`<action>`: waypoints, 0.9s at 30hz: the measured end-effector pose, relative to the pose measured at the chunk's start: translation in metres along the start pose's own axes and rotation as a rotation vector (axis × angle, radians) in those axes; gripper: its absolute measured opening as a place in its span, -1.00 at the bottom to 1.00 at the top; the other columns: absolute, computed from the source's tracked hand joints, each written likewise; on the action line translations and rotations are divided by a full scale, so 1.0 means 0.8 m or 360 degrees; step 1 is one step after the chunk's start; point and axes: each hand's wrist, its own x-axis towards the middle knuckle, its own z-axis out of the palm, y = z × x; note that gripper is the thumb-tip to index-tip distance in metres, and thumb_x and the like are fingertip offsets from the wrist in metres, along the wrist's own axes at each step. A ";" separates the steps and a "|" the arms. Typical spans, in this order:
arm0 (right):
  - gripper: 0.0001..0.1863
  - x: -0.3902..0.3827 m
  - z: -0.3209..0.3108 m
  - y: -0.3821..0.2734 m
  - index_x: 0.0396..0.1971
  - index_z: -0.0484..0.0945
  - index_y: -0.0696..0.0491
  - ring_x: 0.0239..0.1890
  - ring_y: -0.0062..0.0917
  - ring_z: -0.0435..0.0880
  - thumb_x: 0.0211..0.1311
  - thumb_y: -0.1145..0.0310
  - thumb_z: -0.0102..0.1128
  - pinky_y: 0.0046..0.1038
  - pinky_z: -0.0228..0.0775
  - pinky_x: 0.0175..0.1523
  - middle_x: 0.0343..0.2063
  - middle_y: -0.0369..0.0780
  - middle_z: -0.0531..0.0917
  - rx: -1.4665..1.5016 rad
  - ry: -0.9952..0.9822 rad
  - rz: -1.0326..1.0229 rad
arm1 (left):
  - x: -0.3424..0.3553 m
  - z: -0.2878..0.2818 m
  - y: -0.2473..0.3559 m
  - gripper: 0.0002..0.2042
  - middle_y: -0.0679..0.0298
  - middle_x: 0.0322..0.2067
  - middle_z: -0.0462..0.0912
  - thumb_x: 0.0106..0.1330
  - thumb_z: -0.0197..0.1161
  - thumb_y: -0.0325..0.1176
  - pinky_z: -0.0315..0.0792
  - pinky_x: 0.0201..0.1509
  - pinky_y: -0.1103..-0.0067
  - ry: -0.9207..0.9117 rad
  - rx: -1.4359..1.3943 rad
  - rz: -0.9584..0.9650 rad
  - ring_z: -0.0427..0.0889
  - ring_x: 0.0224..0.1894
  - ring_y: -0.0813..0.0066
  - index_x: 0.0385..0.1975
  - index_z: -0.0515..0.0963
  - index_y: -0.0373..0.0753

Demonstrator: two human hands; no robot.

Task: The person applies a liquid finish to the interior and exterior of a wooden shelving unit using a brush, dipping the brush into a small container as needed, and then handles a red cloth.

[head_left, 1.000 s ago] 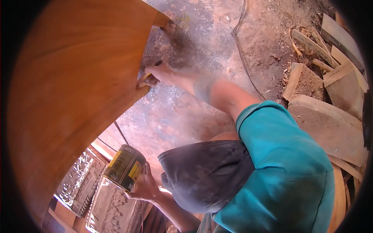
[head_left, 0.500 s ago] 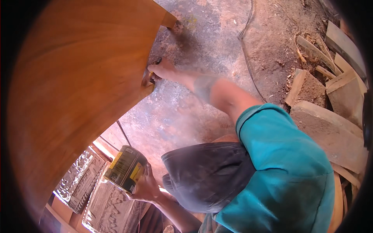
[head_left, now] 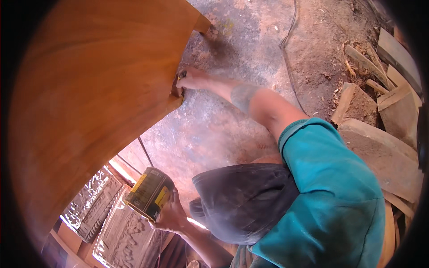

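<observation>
My left hand (head_left: 172, 216) grips a dark round tin can (head_left: 149, 192) with yellow patches, its fingers around the side and base. The can is tilted, its contents out of sight. My right hand (head_left: 193, 79) is closed on what looks like a small paintbrush (head_left: 182, 75), mostly covered by the fingers. That hand is at the lower edge of a large orange-brown varnished wooden panel (head_left: 103, 85), close to its corner leg (head_left: 175, 103). A second leg (head_left: 202, 24) stands farther off.
Wood offcuts (head_left: 380, 147) and shavings are piled at the right. A dark cable (head_left: 286, 53) runs along the stained concrete floor (head_left: 250, 40). Carved wooden panels (head_left: 127, 228) lie at the lower left. A dark cap (head_left: 246, 201) blocks part of the view.
The view has shifted slightly, moving the scene a little to the right. My right hand has turned somewhat at the panel's edge. The can stays in my left hand.
</observation>
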 end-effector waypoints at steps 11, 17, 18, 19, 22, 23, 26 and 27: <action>-0.74 0.007 -0.017 -0.007 -0.42 0.68 0.05 -0.39 -0.46 0.64 -0.09 0.20 0.31 -0.41 0.41 -0.28 -0.55 -0.22 0.67 -0.0269 -0.0081 0.0096 | -0.007 0.005 -0.003 0.07 -0.32 0.32 -0.06 -0.08 0.38 0.06 -0.16 0.48 -0.02 0.0101 -0.0107 0.0002 -0.07 0.40 -0.25 0.42 0.00 -0.33; -0.73 -0.028 -0.019 0.009 -0.30 0.69 0.02 -0.34 -0.47 0.66 0.00 0.21 0.32 -0.39 0.47 -0.20 -0.44 -0.22 0.70 -0.0146 0.0170 0.0038 | -0.020 -0.012 0.007 -0.01 -0.16 0.34 0.05 -0.05 0.44 -0.04 -0.16 0.48 0.02 -0.0022 -0.0065 0.0005 0.00 0.39 -0.12 0.40 0.10 -0.26; -0.76 -0.037 -0.023 0.016 -0.27 0.68 0.04 -0.37 -0.49 0.64 0.07 0.26 0.30 -0.39 0.47 -0.22 -0.45 -0.26 0.69 0.0041 0.0288 0.0003 | -0.022 -0.016 0.007 -0.01 -0.16 0.35 0.03 -0.05 0.44 -0.03 -0.13 0.46 0.01 -0.0034 -0.0081 -0.0003 0.00 0.39 -0.13 0.41 0.10 -0.24; -0.78 -0.038 -0.019 0.046 -0.28 0.67 0.05 -0.39 -0.51 0.63 0.13 0.25 0.30 -0.39 0.47 -0.26 -0.45 -0.26 0.68 0.0049 0.0524 -0.0174 | -0.018 -0.013 0.011 0.00 -0.16 0.36 0.02 -0.05 0.43 -0.02 -0.10 0.45 -0.01 -0.0063 -0.0097 -0.0037 0.01 0.39 -0.13 0.42 0.09 -0.23; -0.78 -0.091 -0.026 0.012 -0.34 0.64 0.03 -0.39 -0.63 0.56 0.27 0.18 0.26 -0.49 0.43 -0.28 -0.43 -0.31 0.63 0.0531 0.0268 -0.0100 | -0.016 -0.009 0.017 0.00 -0.15 0.38 0.00 -0.05 0.41 0.05 -0.03 0.42 -0.04 -0.0132 0.0019 -0.0063 0.02 0.39 -0.16 0.43 0.08 -0.16; -0.76 -0.123 -0.035 -0.034 -0.37 0.63 0.00 -0.39 -0.69 0.53 0.32 0.13 0.24 -0.54 0.40 -0.27 -0.42 -0.33 0.61 0.0774 0.0058 0.0012 | -0.013 -0.011 0.021 0.00 -0.15 0.38 0.00 -0.05 0.41 0.05 -0.03 0.42 -0.04 -0.0199 -0.0008 -0.0022 0.02 0.39 -0.16 0.43 0.08 -0.16; -0.58 -0.123 -0.027 -0.008 -0.17 0.68 0.02 -0.23 -0.55 0.61 0.18 -0.02 0.32 -0.38 0.46 -0.11 -0.22 -0.31 0.71 -0.0244 -0.0235 -0.0209 | -0.008 0.007 0.032 -0.06 -0.05 0.39 0.04 0.01 0.26 0.12 0.03 0.40 -0.04 -0.0137 0.0121 -0.0034 0.07 0.39 -0.13 0.43 0.10 -0.12; -0.64 -0.132 -0.018 -0.017 -0.20 0.69 0.02 -0.25 -0.53 0.61 0.20 0.04 0.31 -0.38 0.46 -0.11 -0.25 -0.29 0.71 -0.0413 -0.0232 -0.0087 | -0.019 0.013 0.037 -0.09 -0.01 0.39 0.07 0.03 0.21 0.13 0.04 0.40 -0.03 -0.0116 0.0139 -0.0009 0.08 0.38 -0.11 0.43 0.12 -0.12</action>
